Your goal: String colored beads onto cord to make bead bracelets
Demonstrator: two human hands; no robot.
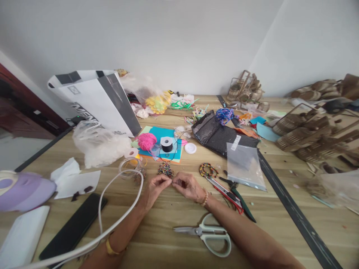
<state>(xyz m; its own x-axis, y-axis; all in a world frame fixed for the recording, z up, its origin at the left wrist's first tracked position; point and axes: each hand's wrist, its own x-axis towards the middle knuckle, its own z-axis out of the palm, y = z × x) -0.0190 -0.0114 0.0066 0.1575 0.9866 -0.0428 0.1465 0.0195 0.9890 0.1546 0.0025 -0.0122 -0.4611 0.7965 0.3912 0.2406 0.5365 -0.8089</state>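
Note:
My left hand point(157, 189) and my right hand point(188, 187) meet at the fingertips over the table, both closed in a pinch. Whatever sits between them is too small to name. Just beyond the fingers lies a pile of multicoloured beads point(165, 170). A spool of black cord point(166, 144) stands behind it, and a thin dark strand runs from the spool toward the beads. To the right of my right hand is a beaded bracelet point(208, 170). White-handled scissors point(206, 231) lie below my hands, partly beside my right forearm.
A red utility knife point(227, 194) and dark green pliers point(243, 203) lie at right, near a clear plastic bag point(246, 166). Pink yarn point(147, 141) rests on coloured paper. A white cable point(120, 220) loops by my left arm near a black phone point(73, 229). Wooden baskets point(311, 134) stand far right.

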